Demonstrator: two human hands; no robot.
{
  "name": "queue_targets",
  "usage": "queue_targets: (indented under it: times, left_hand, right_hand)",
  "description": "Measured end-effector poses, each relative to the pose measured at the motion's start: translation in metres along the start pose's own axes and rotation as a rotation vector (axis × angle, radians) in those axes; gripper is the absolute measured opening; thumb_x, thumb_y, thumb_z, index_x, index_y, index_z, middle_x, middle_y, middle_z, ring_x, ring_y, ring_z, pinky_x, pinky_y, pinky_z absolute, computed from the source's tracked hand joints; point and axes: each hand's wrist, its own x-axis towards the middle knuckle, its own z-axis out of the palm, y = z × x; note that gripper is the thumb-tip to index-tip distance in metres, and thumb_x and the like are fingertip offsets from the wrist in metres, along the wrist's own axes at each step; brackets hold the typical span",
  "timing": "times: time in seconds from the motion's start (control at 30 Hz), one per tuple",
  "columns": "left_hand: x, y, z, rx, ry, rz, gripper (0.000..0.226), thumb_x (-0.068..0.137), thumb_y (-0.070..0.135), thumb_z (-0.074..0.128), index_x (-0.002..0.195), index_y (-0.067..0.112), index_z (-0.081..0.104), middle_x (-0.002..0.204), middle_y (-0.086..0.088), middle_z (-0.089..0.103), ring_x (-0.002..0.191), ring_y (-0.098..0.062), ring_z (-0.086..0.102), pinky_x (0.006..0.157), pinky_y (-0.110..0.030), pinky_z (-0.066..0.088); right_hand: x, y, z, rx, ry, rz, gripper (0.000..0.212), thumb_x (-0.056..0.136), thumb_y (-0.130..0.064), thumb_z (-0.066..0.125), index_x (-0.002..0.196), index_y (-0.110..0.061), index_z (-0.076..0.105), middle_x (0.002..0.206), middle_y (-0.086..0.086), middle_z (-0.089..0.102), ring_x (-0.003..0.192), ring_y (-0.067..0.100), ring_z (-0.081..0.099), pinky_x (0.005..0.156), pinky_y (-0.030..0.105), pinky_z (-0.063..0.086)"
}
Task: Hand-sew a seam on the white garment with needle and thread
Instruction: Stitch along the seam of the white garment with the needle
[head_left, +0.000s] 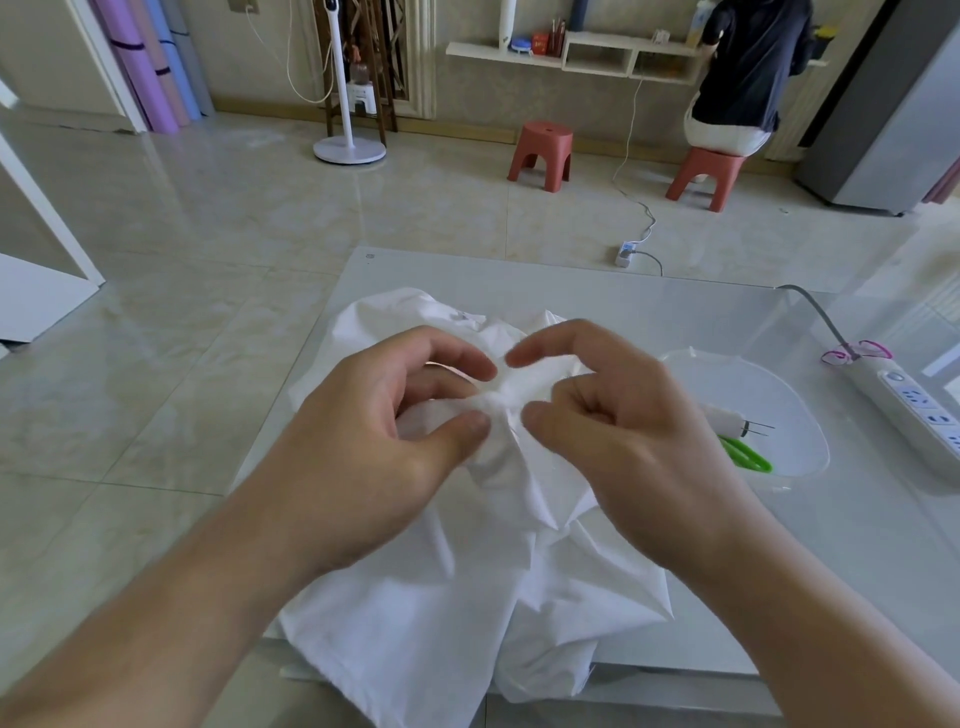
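From the head camera: both hands are up over the white garment (457, 587), which lies bunched on the glass table (675, 312) and spills off its near edge. The left hand (384, 441) pinches a raised fold between thumb and curled fingers. The right hand (623, 431) is curled just across from it, thumb and bent fingers closing on the same gathered ridge, its forefinger stretched out above. The fold sits right between the two thumbs, its crease running away from the person, equally near either hand. Needle and thread? Too fine to make out against the white cloth; I cannot tell which hand has them. To the right, well apart, a clear tray (800, 405) holds green scissors (748, 457), and a power strip (914, 410) lies beyond.
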Motion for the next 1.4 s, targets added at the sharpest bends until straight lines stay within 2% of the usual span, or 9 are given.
queue_targets:
  times: [0.1, 0.17, 0.33, 0.53, 0.63, 0.87, 1.1, 1.3, 1.4]
  left_hand:
    - [-0.001, 0.001, 0.002, 0.004, -0.02, 0.024, 0.027, 0.091, 0.023, 0.082, 0.11, 0.039, 0.07, 0.103, 0.015, 0.079, 0.101, -0.007, 0.075, 0.098, -0.047, 0.058]
    - [-0.002, 0.001, 0.002, 0.015, -0.04, 0.032, 0.032, 0.091, 0.024, 0.083, 0.114, 0.04, 0.068, 0.103, 0.013, 0.08, 0.097, -0.011, 0.077, 0.095, -0.05, 0.058]
    - [-0.001, -0.002, 0.001, 0.04, 0.001, 0.054, 0.038, 0.077, 0.037, 0.079, 0.112, 0.046, 0.068, 0.102, 0.013, 0.076, 0.094, -0.015, 0.075, 0.09, -0.051, 0.06]
    - [0.003, -0.009, 0.0, 0.062, 0.064, -0.034, 0.021, 0.08, 0.036, 0.092, 0.095, 0.039, 0.078, 0.068, 0.007, 0.06, 0.06, -0.014, 0.059, 0.063, -0.039, 0.051]
    - [0.002, -0.005, -0.002, 0.044, 0.035, -0.064, 0.011, 0.08, 0.034, 0.089, 0.086, 0.034, 0.079, 0.073, -0.002, 0.072, 0.072, -0.027, 0.071, 0.07, -0.047, 0.058]
    - [0.001, -0.006, -0.006, -0.048, -0.08, -0.042, 0.019, 0.085, 0.043, 0.073, 0.09, 0.027, 0.082, 0.083, 0.003, 0.08, 0.082, -0.016, 0.077, 0.08, -0.039, 0.058]
    - [0.001, -0.009, -0.005, 0.023, -0.036, 0.004, 0.027, 0.086, 0.047, 0.067, 0.086, 0.022, 0.079, 0.073, -0.006, 0.07, 0.07, -0.027, 0.063, 0.072, -0.042, 0.049]
    - [0.0, -0.007, -0.003, 0.057, 0.0, 0.006, 0.026, 0.09, 0.049, 0.068, 0.08, 0.026, 0.076, 0.06, 0.01, 0.06, 0.059, -0.01, 0.054, 0.066, -0.033, 0.043]
    - [0.0, -0.007, -0.003, 0.085, 0.013, -0.008, 0.024, 0.097, 0.037, 0.072, 0.076, 0.027, 0.075, 0.056, 0.015, 0.058, 0.054, -0.004, 0.051, 0.061, -0.022, 0.04]
  right_hand:
    - [0.001, 0.003, 0.009, 0.085, -0.138, 0.017, 0.025, 0.102, -0.012, 0.062, 0.114, -0.033, 0.068, 0.056, 0.0, 0.039, 0.052, 0.017, 0.036, 0.051, 0.029, 0.032]
    - [0.005, 0.009, 0.012, 0.065, -0.125, 0.065, 0.016, 0.107, -0.018, 0.057, 0.106, -0.028, 0.069, 0.054, -0.007, 0.042, 0.052, 0.015, 0.037, 0.053, 0.032, 0.031]
    - [0.009, 0.014, 0.011, -0.006, -0.089, 0.081, 0.029, 0.108, -0.019, 0.054, 0.08, -0.016, 0.061, 0.052, -0.012, 0.04, 0.049, 0.01, 0.035, 0.053, 0.029, 0.03]
    - [0.01, 0.013, 0.006, -0.03, -0.055, 0.06, 0.03, 0.107, -0.014, 0.055, 0.078, -0.016, 0.061, 0.045, -0.016, 0.04, 0.043, 0.004, 0.034, 0.048, 0.02, 0.029]
    - [0.011, 0.015, 0.006, -0.038, -0.037, 0.056, 0.03, 0.106, -0.013, 0.055, 0.077, -0.017, 0.06, 0.046, -0.016, 0.039, 0.043, 0.005, 0.033, 0.046, 0.019, 0.029]
    - [0.011, 0.015, 0.007, -0.155, -0.022, 0.045, 0.029, 0.106, -0.018, 0.055, 0.078, -0.021, 0.06, 0.05, -0.012, 0.041, 0.046, 0.008, 0.034, 0.044, 0.017, 0.03]
    - [0.012, 0.017, 0.007, -0.137, 0.002, 0.033, 0.026, 0.106, -0.018, 0.057, 0.08, -0.021, 0.06, 0.053, -0.01, 0.036, 0.048, 0.01, 0.032, 0.046, 0.018, 0.029]
    - [0.011, 0.016, 0.004, -0.123, 0.001, 0.019, 0.028, 0.105, -0.016, 0.058, 0.078, -0.02, 0.06, 0.054, -0.007, 0.036, 0.049, 0.011, 0.031, 0.046, 0.018, 0.028]
    - [0.011, 0.016, 0.004, -0.128, -0.003, 0.02, 0.028, 0.105, -0.016, 0.058, 0.077, -0.02, 0.06, 0.053, -0.009, 0.036, 0.048, 0.01, 0.031, 0.045, 0.017, 0.027]
